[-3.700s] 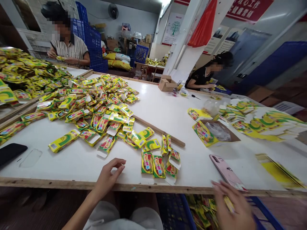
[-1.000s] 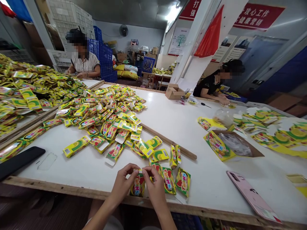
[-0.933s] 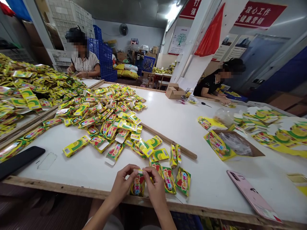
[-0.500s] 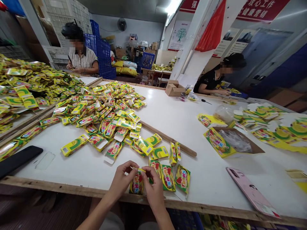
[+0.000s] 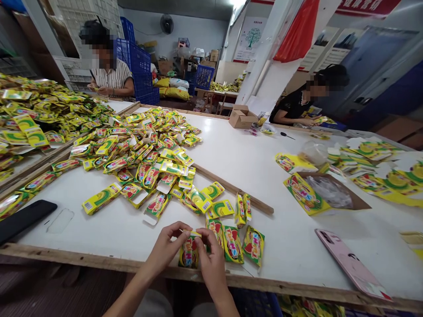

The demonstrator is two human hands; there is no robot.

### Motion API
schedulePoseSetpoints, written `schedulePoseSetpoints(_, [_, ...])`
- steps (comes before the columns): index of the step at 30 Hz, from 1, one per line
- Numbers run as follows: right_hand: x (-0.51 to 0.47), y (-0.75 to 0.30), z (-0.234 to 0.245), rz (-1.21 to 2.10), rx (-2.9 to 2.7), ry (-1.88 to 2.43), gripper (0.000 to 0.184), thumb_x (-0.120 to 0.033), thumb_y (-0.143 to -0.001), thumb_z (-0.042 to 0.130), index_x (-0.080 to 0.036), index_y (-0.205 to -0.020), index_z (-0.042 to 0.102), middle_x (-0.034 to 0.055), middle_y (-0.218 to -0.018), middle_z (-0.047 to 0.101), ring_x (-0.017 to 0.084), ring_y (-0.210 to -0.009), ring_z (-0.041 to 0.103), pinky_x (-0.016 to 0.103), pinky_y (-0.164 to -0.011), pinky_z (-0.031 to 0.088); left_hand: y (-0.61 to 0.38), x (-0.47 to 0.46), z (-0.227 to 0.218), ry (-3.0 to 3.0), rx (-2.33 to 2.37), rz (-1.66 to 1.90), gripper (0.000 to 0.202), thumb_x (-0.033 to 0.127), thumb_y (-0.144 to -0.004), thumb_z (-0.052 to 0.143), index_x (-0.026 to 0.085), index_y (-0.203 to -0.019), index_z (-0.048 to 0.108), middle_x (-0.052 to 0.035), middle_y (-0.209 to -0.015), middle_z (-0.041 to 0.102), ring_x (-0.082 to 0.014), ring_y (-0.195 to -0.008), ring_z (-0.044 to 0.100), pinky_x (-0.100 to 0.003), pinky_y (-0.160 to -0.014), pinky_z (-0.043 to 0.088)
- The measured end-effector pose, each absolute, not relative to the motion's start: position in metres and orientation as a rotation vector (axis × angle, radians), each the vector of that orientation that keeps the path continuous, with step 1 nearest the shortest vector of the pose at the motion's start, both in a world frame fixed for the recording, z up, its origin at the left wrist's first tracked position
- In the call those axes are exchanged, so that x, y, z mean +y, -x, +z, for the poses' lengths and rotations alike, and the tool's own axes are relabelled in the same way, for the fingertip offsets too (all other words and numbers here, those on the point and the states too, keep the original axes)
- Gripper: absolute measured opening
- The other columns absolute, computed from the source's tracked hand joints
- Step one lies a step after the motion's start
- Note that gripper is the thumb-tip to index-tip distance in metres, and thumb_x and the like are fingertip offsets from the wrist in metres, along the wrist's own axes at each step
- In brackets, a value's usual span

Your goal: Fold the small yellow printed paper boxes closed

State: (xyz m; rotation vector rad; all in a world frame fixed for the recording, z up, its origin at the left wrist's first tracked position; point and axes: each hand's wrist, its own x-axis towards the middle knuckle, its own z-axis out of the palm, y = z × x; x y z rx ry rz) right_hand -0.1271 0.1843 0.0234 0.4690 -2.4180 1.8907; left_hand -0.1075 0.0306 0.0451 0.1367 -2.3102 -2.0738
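Note:
Between my hands, at the table's front edge, is a small yellow and green candy box (image 5: 189,254) with colourful lettering. My left hand (image 5: 172,243) pinches its upper left corner between thumb and fingers. At the upper right of the same box, my right hand (image 5: 210,253) closes thumb and fingers on it. Just right of my right hand lie more such boxes, among them one lying flat (image 5: 232,243) and a tilted one (image 5: 253,246). A big heap of small boxes (image 5: 142,163), some with flaps open, spreads out beyond my hands.
A wooden strip (image 5: 238,189) crosses the white table (image 5: 231,145). To the right stand an open display carton (image 5: 306,193) and a pink phone (image 5: 352,264); a black phone (image 5: 26,220) lies left. Co-workers sit behind the table, one far left (image 5: 110,75), one right (image 5: 302,103).
Both hands stay on the same box with hardly any motion. The camera view has shifted slightly. The co-worker at the right has lifted a yellow packet a little.

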Motion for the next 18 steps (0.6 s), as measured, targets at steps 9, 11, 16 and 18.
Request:
schedulePoseSetpoints(9, [0.181,0.130,0.028,1.939,-2.410,-0.546,0.015,-0.030,-0.092,0.051,-0.021,-0.097,0.062,0.0041,-0.095,0.066,0.017,-0.087,0.063,0.025,-0.078,0.049,0.096,0.034,0.032,-0.085,-2.241,-2.052,0.018,0.030,-0.087,0.058,0.018,-0.095,0.068,-0.0055,-0.094,0.068,-0.0204,-0.091,0.062,-0.030,-0.082,0.047])
schedulePoseSetpoints(11, [0.183,0.131,0.028,1.956,-2.442,-0.558,0.014,-0.029,-0.091,0.053,-0.021,-0.098,0.061,0.0036,-0.094,0.066,0.017,-0.086,0.063,0.025,-0.077,0.050,0.095,0.035,0.031,-0.085,-2.249,-2.080,0.018,0.028,-0.086,0.058,0.019,-0.099,0.066,-0.0051,-0.096,0.067,-0.0201,-0.090,0.062,-0.030,-0.081,0.048])
schedulePoseSetpoints(16, [0.183,0.129,0.024,1.947,-2.534,-0.601,0.020,-0.026,-0.089,0.055,-0.022,-0.108,0.059,0.0046,-0.105,0.066,0.019,-0.096,0.063,0.027,-0.082,0.050,0.093,0.040,0.024,-0.100,-2.250,-2.161,0.034,0.023,-0.084,0.060,0.023,-0.116,0.048,-0.0027,-0.097,0.063,-0.0174,-0.082,0.062,-0.027,-0.071,0.050])
schedulePoseSetpoints(18, [0.181,0.125,0.023,1.918,-2.521,-0.586,0.018,-0.025,-0.089,0.053,-0.022,-0.106,0.059,0.0047,-0.104,0.066,0.019,-0.096,0.064,0.027,-0.082,0.051,0.092,0.043,0.021,-0.080,-2.198,-2.176,0.036,0.024,-0.085,0.059,0.025,-0.117,0.043,-0.0021,-0.097,0.061,-0.0171,-0.083,0.062,-0.028,-0.072,0.050])
